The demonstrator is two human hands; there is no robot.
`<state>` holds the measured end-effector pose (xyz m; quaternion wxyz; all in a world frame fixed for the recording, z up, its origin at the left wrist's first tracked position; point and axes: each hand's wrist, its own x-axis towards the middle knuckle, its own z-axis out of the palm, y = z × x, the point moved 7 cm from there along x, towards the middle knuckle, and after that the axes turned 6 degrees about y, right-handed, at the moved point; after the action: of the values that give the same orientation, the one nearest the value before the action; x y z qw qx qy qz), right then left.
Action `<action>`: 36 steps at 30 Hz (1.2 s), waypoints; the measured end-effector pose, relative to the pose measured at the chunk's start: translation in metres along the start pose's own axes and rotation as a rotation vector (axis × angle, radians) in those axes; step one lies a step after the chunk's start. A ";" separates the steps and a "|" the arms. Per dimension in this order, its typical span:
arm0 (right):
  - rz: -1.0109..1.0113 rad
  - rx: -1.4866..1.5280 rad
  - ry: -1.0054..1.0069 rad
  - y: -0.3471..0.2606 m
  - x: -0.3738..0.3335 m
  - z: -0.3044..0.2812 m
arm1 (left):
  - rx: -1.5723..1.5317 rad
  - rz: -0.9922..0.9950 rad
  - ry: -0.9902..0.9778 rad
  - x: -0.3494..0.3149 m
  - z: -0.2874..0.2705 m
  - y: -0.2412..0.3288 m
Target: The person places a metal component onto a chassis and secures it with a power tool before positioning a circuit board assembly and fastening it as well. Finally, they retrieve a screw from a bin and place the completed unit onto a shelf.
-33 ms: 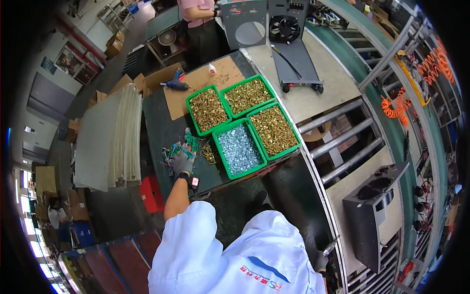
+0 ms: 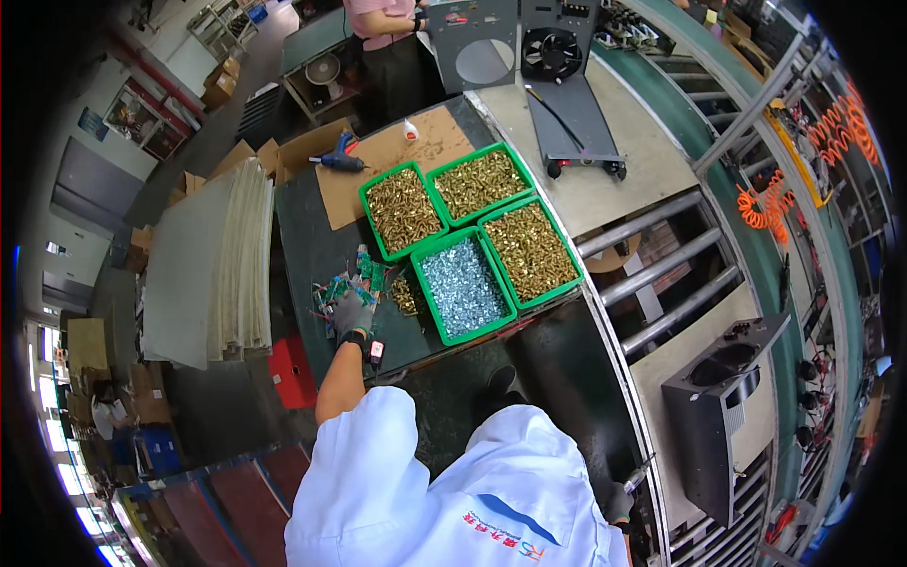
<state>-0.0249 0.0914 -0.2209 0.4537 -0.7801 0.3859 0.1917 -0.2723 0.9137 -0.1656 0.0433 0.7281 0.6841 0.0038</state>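
Note:
My left hand [image 2: 351, 314], in a grey glove, reaches onto a small pile of green circuit boards [image 2: 367, 270] with red and green wires at the left of the dark table. Its fingertips are lost among the boards, so I cannot tell whether it grips one. Low at the right, my right hand [image 2: 619, 503], also gloved, is closed around a power screwdriver [image 2: 639, 474] whose silver front end points up and right. Much of that hand is hidden by my sleeve. Loose brass-coloured fasteners [image 2: 404, 297] lie between the boards and a green tray of silvery fasteners [image 2: 463, 289].
Three more green trays hold brass-coloured fasteners [image 2: 527, 250]. A blue glue gun [image 2: 340, 159] and a white bottle [image 2: 410, 130] lie on cardboard. Panels [image 2: 203, 269] lean at left. Rollers [image 2: 652, 269] and a grey metal housing [image 2: 704, 439] are at right. A co-worker [image 2: 383, 42] stands beyond.

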 end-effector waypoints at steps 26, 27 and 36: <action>0.070 -0.220 0.081 -0.022 -0.018 0.013 | -0.282 0.592 0.179 0.112 -0.001 0.184; 0.060 -0.176 0.091 -0.019 -0.015 0.014 | -0.317 0.577 0.166 0.114 0.001 0.182; 0.086 -0.142 0.025 -0.006 -0.002 0.014 | -0.555 0.504 0.236 0.119 -0.013 0.174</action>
<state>-0.0212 0.1055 -0.2235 0.3838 -0.7954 0.4099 0.2280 -0.0921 1.0223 -0.1466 0.1572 0.8284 0.4574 0.2826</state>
